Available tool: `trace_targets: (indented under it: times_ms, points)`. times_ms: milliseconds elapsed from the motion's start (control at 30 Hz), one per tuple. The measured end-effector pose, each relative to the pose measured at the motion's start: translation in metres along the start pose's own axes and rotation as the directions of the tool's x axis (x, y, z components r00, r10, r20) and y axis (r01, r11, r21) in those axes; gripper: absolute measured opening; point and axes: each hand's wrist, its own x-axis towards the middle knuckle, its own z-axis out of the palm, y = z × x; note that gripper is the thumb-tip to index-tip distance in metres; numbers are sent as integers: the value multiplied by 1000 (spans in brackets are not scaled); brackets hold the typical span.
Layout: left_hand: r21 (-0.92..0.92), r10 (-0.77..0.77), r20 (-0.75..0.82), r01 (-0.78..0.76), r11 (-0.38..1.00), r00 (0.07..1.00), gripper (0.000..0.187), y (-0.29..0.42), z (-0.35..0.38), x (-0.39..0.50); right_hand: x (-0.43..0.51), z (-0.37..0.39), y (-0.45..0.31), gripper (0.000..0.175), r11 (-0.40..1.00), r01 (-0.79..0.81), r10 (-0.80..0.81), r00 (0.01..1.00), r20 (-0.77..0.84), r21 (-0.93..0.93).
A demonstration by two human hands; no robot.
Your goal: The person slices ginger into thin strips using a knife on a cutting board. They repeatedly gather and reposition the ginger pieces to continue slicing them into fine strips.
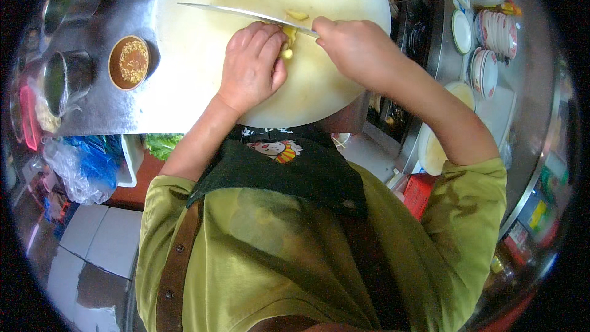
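My right hand (352, 48) grips the handle end of a large kitchen knife (230, 10), whose blade points left across the round white cutting board (318, 97). Just below the blade, my left hand (256, 57) presses with bent fingers on pale-yellow vegetable pieces (289, 37), possibly ginger. The fingers partly hide these pieces, and a small rounded end shows beside the thumb. A loose yellow slice (297, 14) lies on the board on the far side of the blade.
A small brown bowl (133, 62) with chopped bits stands left on the steel table (99, 115). Beyond it is a metal pot (69, 83). Stacked plates (484, 74) stand on the right counter, above a red plastic basket (417, 193). Lower left are plastic bags (85, 166).
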Motion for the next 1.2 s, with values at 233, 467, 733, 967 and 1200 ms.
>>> trace_targets:
  times_ms: [233,467,733,967,1200]
  points:
    - [-1,-8,4,8,1000,1000,36,0,-1,-1,10,-1,-6,14,996,69,-63,993,-100,51]
    - [-29,-27,15,27,999,1000,35,-1,2,-3,4,12,-7,12,989,63,-45,990,-131,136]
    - [-91,-13,-56,8,996,998,35,-3,2,-12,11,36,-4,10,983,131,-93,959,-266,128]
    - [-88,-18,-48,14,996,999,33,-5,1,-11,-4,4,-12,10,992,59,-43,990,-136,113]
    - [-104,-17,-41,12,995,999,31,-6,1,-9,-16,-3,-7,12,992,-8,6,1000,16,123]
